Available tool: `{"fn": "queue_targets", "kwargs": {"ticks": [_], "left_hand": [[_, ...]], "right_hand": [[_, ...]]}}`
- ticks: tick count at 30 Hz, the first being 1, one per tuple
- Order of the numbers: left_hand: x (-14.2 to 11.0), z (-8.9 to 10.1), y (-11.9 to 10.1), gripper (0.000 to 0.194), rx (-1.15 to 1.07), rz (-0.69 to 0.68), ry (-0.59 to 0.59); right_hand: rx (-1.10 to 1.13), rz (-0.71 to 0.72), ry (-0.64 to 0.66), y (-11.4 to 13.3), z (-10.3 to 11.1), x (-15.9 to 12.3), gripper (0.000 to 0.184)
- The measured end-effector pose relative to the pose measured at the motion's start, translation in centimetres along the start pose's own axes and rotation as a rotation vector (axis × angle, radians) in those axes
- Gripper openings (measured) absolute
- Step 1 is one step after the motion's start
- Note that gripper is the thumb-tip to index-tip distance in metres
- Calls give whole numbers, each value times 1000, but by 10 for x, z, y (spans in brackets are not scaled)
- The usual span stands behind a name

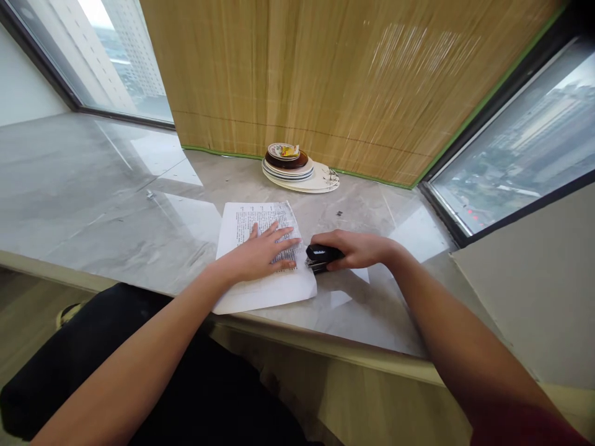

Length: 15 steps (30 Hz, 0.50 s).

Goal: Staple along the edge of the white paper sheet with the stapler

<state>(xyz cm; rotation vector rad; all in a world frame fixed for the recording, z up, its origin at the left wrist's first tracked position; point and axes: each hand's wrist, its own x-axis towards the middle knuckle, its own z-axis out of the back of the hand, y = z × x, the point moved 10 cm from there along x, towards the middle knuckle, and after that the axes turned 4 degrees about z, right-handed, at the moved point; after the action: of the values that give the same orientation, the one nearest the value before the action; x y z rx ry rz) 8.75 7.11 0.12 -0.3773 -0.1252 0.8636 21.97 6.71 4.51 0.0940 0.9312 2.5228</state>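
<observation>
Printed sheets of paper [260, 294] lie on the marble sill, their near edge at the sill's front rim. My left hand [260, 251] rests flat on them with its fingers spread over the text. A black stapler [323, 254] is in my right hand [356, 249], whose fingers wrap round its body. The stapler's front end meets the right edge of the paper. How many sheets lie there I cannot tell, and whether the stapler's jaws are pressed together is too small to make out.
Behind the paper stands a stack of plates [288, 170] with a small yellow packet [290, 150] on top. A bamboo blind [297, 74] hangs behind them. Small dark bits [339, 214] lie on the marble sill [116, 204]. Windows flank both sides.
</observation>
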Motion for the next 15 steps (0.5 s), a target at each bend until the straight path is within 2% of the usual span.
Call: {"fn": "queue_targets", "kwargs": {"ticks": [3, 6, 11, 15], "left_hand": [[-4, 2, -15, 57, -50, -129, 30], [-7, 8, -21, 56, -102, -196, 27], [-12, 19, -24, 45, -155, -293, 18], [-16, 19, -26, 43, -147, -333, 51]], "right_hand": [[-84, -29, -73, -6, 6, 1, 23], [-144, -42, -129, -10, 11, 1, 21], [-175, -22, -140, -7, 10, 2, 15], [-194, -29, -129, -3, 9, 4, 9]]}}
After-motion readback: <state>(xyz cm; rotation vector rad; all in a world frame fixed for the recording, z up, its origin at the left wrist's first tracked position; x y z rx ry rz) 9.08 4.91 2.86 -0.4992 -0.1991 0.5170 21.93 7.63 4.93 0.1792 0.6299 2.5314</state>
